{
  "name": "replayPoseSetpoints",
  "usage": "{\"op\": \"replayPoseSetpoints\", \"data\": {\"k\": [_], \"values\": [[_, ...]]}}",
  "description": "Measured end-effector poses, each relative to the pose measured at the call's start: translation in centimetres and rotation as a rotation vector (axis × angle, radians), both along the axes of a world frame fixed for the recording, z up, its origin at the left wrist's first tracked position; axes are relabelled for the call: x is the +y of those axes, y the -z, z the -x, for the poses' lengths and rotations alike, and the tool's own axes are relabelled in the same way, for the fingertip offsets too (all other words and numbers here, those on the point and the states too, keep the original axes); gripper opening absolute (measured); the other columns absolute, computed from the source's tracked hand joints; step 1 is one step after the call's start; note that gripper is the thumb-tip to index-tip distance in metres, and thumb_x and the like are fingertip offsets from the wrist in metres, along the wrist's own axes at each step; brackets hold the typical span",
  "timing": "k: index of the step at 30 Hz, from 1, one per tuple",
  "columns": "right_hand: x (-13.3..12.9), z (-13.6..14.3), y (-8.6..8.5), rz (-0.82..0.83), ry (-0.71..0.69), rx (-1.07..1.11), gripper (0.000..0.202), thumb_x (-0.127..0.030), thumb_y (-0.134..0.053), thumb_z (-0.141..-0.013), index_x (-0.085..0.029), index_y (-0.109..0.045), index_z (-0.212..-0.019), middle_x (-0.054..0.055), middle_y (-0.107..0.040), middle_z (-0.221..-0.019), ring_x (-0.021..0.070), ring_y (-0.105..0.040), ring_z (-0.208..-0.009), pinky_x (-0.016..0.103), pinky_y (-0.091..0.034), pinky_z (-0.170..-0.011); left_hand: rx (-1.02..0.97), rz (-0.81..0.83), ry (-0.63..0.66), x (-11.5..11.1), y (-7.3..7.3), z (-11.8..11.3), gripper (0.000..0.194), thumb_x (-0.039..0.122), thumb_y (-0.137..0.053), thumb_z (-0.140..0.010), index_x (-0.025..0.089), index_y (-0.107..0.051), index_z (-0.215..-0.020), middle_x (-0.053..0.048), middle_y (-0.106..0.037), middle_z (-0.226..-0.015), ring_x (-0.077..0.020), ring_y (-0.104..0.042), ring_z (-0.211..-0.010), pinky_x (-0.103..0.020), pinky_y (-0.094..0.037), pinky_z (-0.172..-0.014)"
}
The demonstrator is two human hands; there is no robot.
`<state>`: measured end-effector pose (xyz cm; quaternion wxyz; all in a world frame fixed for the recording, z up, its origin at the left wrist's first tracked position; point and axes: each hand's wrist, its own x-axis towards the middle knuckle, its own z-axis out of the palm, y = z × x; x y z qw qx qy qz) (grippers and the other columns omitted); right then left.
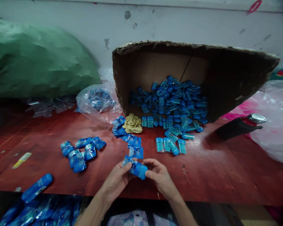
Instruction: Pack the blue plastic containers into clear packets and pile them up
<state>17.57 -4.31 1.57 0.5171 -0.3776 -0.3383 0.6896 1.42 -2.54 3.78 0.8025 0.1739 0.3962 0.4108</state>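
Note:
My left hand (pixel 116 179) grips a blue printed sleeve (pixel 135 168) around its middle, thumb on top. At the sleeve's right end shows the blue cap of a small container (pixel 143 172), pinched by the thumb and forefinger of my right hand (pixel 162 179). Just beyond my hands lies a row of flat blue sleeves (pixel 136 153). To the right stand and lean several clear containers (pixel 159 145) with blue caps and round blue pieces inside. On the left rests a group of blue wrapped packs (pixel 79 161).
A cardboard box (pixel 195 62) on its side spills blue-capped containers (pixel 174 94). Nearby are a yellowish crumpled cloth (pixel 132 123), a clear bag (pixel 96 99), a dark flask (pixel 238 127) and a green sack (pixel 37 59). Below the table edge, blue packs (pixel 44 210) fill the lower left.

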Motion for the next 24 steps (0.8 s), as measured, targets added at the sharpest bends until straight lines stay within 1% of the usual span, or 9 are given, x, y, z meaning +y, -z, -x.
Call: {"op": "replayPoseSetpoints", "data": {"k": [3, 5, 8, 10, 12, 15, 17, 20, 24], "values": [[0.1, -0.1, 0.2, 0.031, 0.006, 0.057, 0.032, -0.021, -0.072, -0.060, -0.019, -0.063, -0.091, 0.002, -0.062, -0.085, 0.0138, -0.055, -0.073, 0.025, -0.044, -0.064, -0.032, -0.031, 0.027, -0.1, -0.1, 0.2, 0.020, 0.018, -0.060, -0.072, 0.013, -0.063, -0.091, -0.006, -0.067, -0.081, -0.0163, -0.060, -0.075, -0.031, -0.046, -0.073], [0.1, 0.0, 0.3, 0.037, -0.005, 0.068, 0.034, -0.020, -0.072, -0.060, -0.020, -0.062, -0.093, 0.001, -0.060, -0.085, 0.0127, -0.053, -0.071, 0.024, -0.043, -0.062, -0.005, -0.023, -0.007, -0.4, 0.0, -0.1, 0.017, 0.018, -0.059, -0.072, 0.013, -0.064, -0.088, -0.006, -0.067, -0.078, -0.0160, -0.061, -0.073, -0.030, -0.047, -0.072], [0.0, 0.0, 0.2, 0.022, -0.027, 0.039, 0.039, -0.016, -0.071, -0.059, -0.022, -0.061, -0.097, 0.000, -0.057, -0.085, 0.0119, -0.051, -0.073, 0.022, -0.043, -0.062, 0.012, 0.042, -0.051, -0.9, 0.4, -0.6, 0.013, 0.022, -0.061, -0.071, 0.013, -0.064, -0.081, -0.004, -0.068, -0.073, -0.0150, -0.061, -0.068, -0.030, -0.049, -0.069], [-0.1, -0.1, 0.0, 0.003, -0.052, 0.004, 0.044, -0.014, -0.072, -0.058, -0.024, -0.060, -0.099, -0.001, -0.055, -0.083, 0.0122, -0.051, -0.075, 0.022, -0.042, -0.064, 0.006, 0.105, -0.046, -1.0, 0.4, -0.6, 0.013, 0.024, -0.063, -0.070, 0.014, -0.064, -0.077, -0.003, -0.068, -0.071, -0.0148, -0.062, -0.066, -0.030, -0.050, -0.066], [-0.1, -0.3, -0.2, -0.021, -0.072, -0.033, 0.049, -0.014, -0.073, -0.057, -0.025, -0.059, -0.102, -0.001, -0.055, -0.084, 0.0134, -0.051, -0.078, 0.023, -0.043, -0.066, 0.007, 0.151, -0.004, -1.0, 0.2, -0.5, 0.014, 0.024, -0.062, -0.070, 0.014, -0.064, -0.080, -0.004, -0.068, -0.072, -0.0158, -0.063, -0.066, -0.031, -0.050, -0.065], [-0.2, -0.4, -0.4, -0.073, -0.116, -0.095, 0.057, -0.016, -0.075, -0.055, -0.027, -0.056, -0.108, 0.000, -0.056, -0.094, 0.0170, -0.051, -0.087, 0.029, -0.043, -0.076, -0.001, 0.156, 0.078, -0.7, -0.3, -0.1, 0.021, 0.020, -0.060, -0.072, 0.012, -0.063, -0.091, -0.007, -0.069, -0.079, -0.0173, -0.064, -0.072, -0.031, -0.050, -0.067], [-0.2, -0.4, -0.5, -0.107, -0.162, -0.130, 0.062, -0.019, -0.077, -0.053, -0.028, -0.055, -0.111, 0.001, -0.056, -0.102, 0.0197, -0.051, -0.092, 0.032, -0.042, -0.081, -0.014, 0.146, 0.096, -0.4, -0.6, -0.1, 0.022, 0.018, -0.059, -0.072, 0.012, -0.063, -0.093, -0.008, -0.069, -0.081, -0.0175, -0.063, -0.076, -0.029, -0.049, -0.068], [-0.2, -0.3, -0.4, -0.121, -0.180, -0.127, 0.062, -0.021, -0.076, -0.054, -0.028, -0.055, -0.111, 0.002, -0.056, -0.109, 0.0220, -0.050, -0.099, 0.034, -0.040, -0.085, -0.006, 0.126, 0.069, -0.4, -0.7, -0.8, 0.017, 0.021, -0.060, -0.072, 0.013, -0.063, -0.087, -0.007, -0.069, -0.078, -0.0167, -0.063, -0.073, -0.027, -0.048, -0.064], [-0.2, -0.5, 0.1, -0.059, -0.148, -0.062, 0.055, -0.019, -0.073, -0.057, -0.028, -0.056, -0.108, 0.001, -0.059, -0.102, 0.0200, -0.051, -0.095, 0.032, -0.041, -0.081, 0.040, 0.136, -0.025, -0.9, -0.3, -2.1, 0.016, 0.026, -0.062, -0.071, 0.013, -0.063, -0.081, -0.005, -0.068, -0.074, -0.0139, -0.062, -0.065, -0.025, -0.048, -0.060]]}}
